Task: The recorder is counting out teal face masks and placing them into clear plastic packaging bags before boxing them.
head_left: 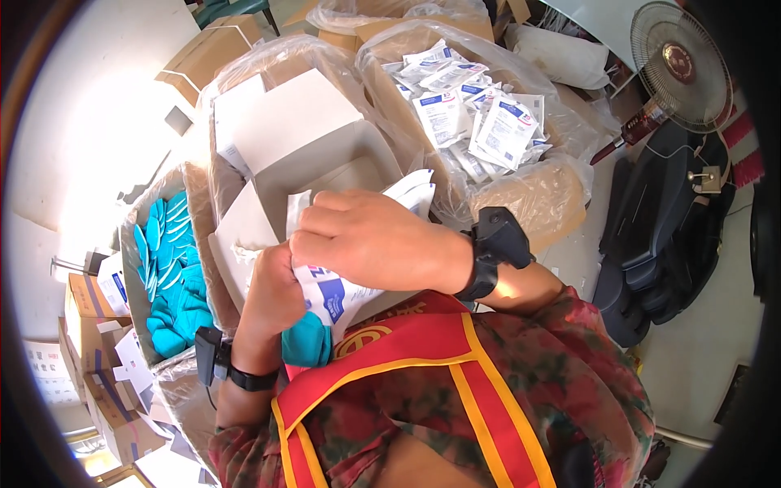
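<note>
Here, both hands' fingers (325, 224) pinching white packets (342, 294) over open white box (325, 159).

Matt white cardboard box (309, 138), glossy clear plastic liner (561, 187), smooth paper sachets (480, 114), teal cloth pieces (171, 276)

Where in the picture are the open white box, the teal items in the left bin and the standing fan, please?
Open white box (325, 159), head view, on its inner wall.
Teal items (171, 276), head view, middle of the pile.
Standing fan (679, 65), head view, on its round grille.
</note>
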A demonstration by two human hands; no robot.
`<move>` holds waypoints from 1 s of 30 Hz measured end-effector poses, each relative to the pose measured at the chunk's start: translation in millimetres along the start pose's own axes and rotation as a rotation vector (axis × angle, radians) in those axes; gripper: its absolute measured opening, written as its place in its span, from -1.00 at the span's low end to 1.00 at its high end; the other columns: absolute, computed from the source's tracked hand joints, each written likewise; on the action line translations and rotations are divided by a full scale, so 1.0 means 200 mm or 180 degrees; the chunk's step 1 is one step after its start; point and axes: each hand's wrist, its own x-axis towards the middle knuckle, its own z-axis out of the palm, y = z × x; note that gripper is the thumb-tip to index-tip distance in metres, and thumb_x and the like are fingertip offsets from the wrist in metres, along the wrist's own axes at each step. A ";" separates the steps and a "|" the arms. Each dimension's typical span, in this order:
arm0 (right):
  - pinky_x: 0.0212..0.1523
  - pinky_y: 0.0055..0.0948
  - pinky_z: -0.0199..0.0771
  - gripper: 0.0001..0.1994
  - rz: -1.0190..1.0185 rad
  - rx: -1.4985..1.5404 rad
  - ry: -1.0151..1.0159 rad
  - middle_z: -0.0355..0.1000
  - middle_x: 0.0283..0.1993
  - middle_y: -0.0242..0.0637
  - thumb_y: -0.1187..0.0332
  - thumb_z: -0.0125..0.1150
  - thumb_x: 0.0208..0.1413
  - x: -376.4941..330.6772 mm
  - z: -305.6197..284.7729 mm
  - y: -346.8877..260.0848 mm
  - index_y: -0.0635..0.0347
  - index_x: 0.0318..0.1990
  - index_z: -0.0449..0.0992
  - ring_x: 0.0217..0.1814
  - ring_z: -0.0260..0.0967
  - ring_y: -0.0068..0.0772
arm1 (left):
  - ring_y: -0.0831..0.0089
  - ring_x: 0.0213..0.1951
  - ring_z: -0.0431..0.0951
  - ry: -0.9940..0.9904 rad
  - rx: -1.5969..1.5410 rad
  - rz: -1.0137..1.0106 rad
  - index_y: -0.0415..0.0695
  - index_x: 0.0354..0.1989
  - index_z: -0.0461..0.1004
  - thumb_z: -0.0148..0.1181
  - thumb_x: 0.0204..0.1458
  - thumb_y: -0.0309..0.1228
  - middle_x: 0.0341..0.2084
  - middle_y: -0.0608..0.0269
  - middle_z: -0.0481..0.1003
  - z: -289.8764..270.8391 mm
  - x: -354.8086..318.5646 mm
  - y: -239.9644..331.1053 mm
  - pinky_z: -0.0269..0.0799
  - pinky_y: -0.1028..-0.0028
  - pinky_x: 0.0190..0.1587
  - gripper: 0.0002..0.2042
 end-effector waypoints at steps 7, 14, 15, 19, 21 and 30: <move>-0.23 -0.23 0.39 -0.81 0.1076 0.0429 -0.0576 0.45 -0.29 -0.27 0.30 0.26 0.03 -0.24 -0.18 0.11 0.12 -0.23 0.47 -0.20 0.39 -0.15 | 0.64 -0.30 0.53 0.0248 -0.0081 -0.0267 -0.29 -0.18 0.56 0.28 -0.10 -0.57 -0.40 0.27 0.61 -0.05 -0.05 0.12 0.45 0.57 -0.27 -0.75; -0.31 -0.31 0.38 -0.95 0.1335 0.0712 -0.0379 0.42 -0.40 -0.22 0.42 0.17 0.11 -0.43 -0.30 0.09 0.18 -0.34 0.48 -0.33 0.40 -0.14 | 0.62 -0.46 0.50 0.0684 0.0381 -0.0064 -0.30 -0.35 0.55 0.15 -0.23 -0.65 -0.52 0.31 0.56 -0.04 -0.07 0.11 0.41 0.60 -0.36 -0.80; -0.33 -0.34 0.38 -0.94 0.1478 0.0714 -0.0304 0.42 -0.41 -0.22 0.42 0.16 0.12 -0.45 -0.32 0.08 0.19 -0.33 0.48 -0.35 0.41 -0.18 | 0.61 -0.46 0.51 0.0772 0.0014 -0.0152 -0.29 -0.35 0.56 0.15 -0.20 -0.65 -0.51 0.30 0.56 -0.04 -0.07 0.12 0.39 0.63 -0.37 -0.81; -0.37 -0.50 0.41 -0.93 0.2683 0.0950 0.0572 0.44 -0.40 -0.37 0.43 0.13 0.17 -0.75 -0.42 0.25 0.21 -0.25 0.47 -0.41 0.40 -0.49 | 0.69 -0.59 0.41 0.1982 -0.0892 -0.0363 -0.21 -0.32 0.53 0.18 -0.04 -0.54 -0.54 0.34 0.51 -0.20 -0.08 0.04 0.27 0.69 -0.56 -0.89; -0.37 -0.62 0.40 -0.89 0.3443 0.1598 0.1620 0.47 -0.33 -0.44 0.41 0.15 0.19 -0.94 -0.47 0.40 0.26 -0.22 0.48 -0.43 0.38 -0.64 | 0.69 -0.62 0.36 0.2269 -0.1120 -0.0258 -0.21 -0.32 0.50 0.24 -0.04 -0.51 -0.53 0.35 0.50 -0.32 -0.10 -0.02 0.26 0.66 -0.60 -0.88; -0.15 -0.53 0.41 -0.59 0.4238 0.0676 0.2532 0.49 -0.13 -0.27 0.25 0.22 0.15 -1.66 -0.52 1.30 0.38 0.04 0.41 -0.17 0.40 -0.62 | 0.72 -0.44 0.39 0.1541 -0.1013 -0.0491 -0.29 -0.24 0.51 0.24 -0.05 -0.57 -0.46 0.39 0.51 -0.21 -0.01 0.04 0.27 0.67 -0.35 -0.82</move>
